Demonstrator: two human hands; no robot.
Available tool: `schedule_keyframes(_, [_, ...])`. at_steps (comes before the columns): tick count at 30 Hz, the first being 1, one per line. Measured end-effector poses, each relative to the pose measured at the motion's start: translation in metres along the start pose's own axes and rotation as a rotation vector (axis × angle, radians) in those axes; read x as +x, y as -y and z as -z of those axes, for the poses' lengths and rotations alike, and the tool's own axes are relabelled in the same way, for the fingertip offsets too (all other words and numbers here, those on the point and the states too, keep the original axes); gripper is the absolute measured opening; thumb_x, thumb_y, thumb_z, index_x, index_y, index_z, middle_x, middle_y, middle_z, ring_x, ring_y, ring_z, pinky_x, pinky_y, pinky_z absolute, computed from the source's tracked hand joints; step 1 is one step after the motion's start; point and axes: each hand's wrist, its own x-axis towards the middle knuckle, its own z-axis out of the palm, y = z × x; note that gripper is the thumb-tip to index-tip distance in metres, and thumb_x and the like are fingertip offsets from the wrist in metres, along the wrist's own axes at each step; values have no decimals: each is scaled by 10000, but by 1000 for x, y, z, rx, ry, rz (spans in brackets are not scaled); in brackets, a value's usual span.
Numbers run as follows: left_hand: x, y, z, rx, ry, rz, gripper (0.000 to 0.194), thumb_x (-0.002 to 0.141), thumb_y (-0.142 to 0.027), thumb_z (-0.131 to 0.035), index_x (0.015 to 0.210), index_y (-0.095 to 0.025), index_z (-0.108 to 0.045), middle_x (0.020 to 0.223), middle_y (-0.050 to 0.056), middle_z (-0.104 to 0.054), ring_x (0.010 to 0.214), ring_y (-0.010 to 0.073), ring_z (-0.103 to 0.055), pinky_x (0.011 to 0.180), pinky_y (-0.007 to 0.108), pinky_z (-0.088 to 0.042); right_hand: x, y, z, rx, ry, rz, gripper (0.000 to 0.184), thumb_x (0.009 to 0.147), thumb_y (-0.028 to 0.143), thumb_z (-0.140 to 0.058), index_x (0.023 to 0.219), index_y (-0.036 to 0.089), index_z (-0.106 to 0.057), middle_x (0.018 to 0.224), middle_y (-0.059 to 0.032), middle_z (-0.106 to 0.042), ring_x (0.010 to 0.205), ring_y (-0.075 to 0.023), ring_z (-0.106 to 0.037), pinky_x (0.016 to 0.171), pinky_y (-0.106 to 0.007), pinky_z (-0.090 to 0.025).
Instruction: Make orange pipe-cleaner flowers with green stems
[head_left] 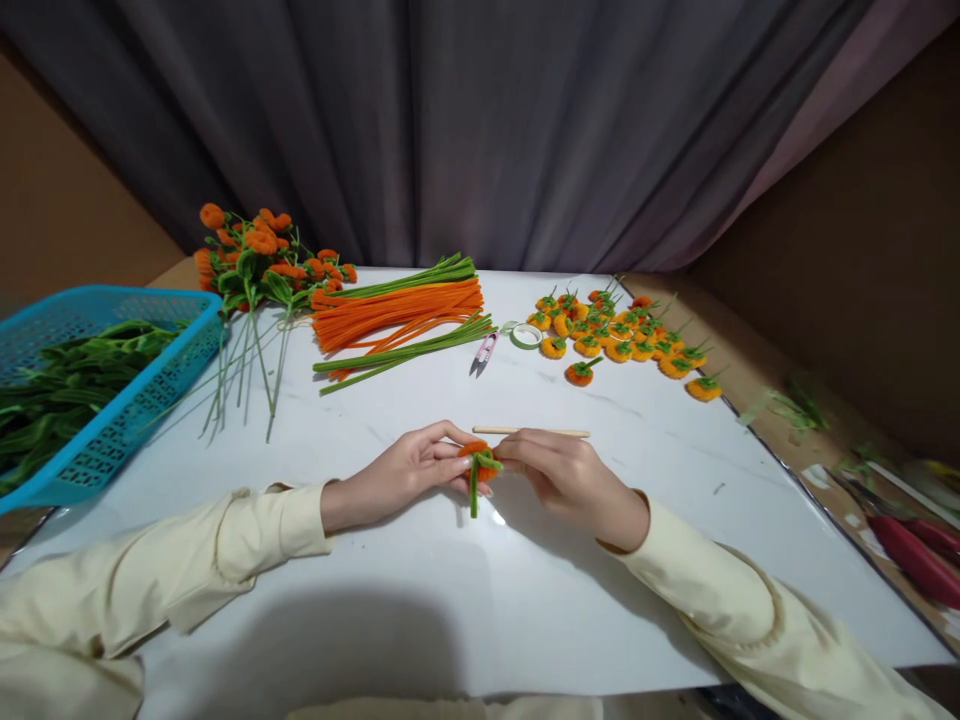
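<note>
While left fingers and right fingers pinch one orange flower, one wooden stick lies beyond.

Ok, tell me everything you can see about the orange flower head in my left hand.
The orange flower head is small, rounded and fuzzy, like chenille. Green fuzzy strips cross its visible face; one points toward you, another right. Your left hand holds it between thumb and fingers; your right hand is at its right side, touching or nearly so. It's over the white table, nearer than the left end of the wooden stick.
</note>
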Motion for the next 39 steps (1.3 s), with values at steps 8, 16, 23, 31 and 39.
schedule_keyframes(8, [2,-5,3,-225,97,145,278,878,-223,-544,1135,-119,-554,1041,147,-669,930,215,-658,901,388,-466,-1,-5,-4,-36,9,33,229,882,42,-362,974,129,-553,803,-84,-627,708,-156,-584,615,-246,-482])
schedule_keyframes(16, [4,2,-1,-85,-114,8,309,844,-280,-593,1121,-143,-586,1089,104,-646,922,183,-643,892,332,-481,1,12,-7,4,-45,-207,154,871,301,-552,823,155,-537,737,-42,-599,563,-111,-537,527,-215,-423])
schedule_keyframes(23, [0,2,-1,123,-78,-22,306,784,-227,-656,1076,-171,-582,1013,60,-672,940,167,-634,885,311,-478,-1,14,-9,155,116,-330,68,865,176,-503,856,143,-561,689,-28,-636,504,-101,-540,490,-201,-397])
schedule_keyframes(31, [-3,1,0,291,-81,-59,266,773,-241,-661,1008,-154,-573,974,67,-685,935,178,-645,846,301,-503,2,14,0,188,154,-264,109,858,163,-509,837,147,-615,634,-6,-616,490,-91,-519,495,-192,-388])
schedule_keyframes(39, [-5,-2,-4,173,-39,-1,219,788,-246,-646,949,-120,-567,816,67,-708,799,193,-699,770,330,-557,5,14,8,182,176,-161,147,857,144,-474,785,147,-602,612,-12,-594,504,-98,-514,492,-194,-377])
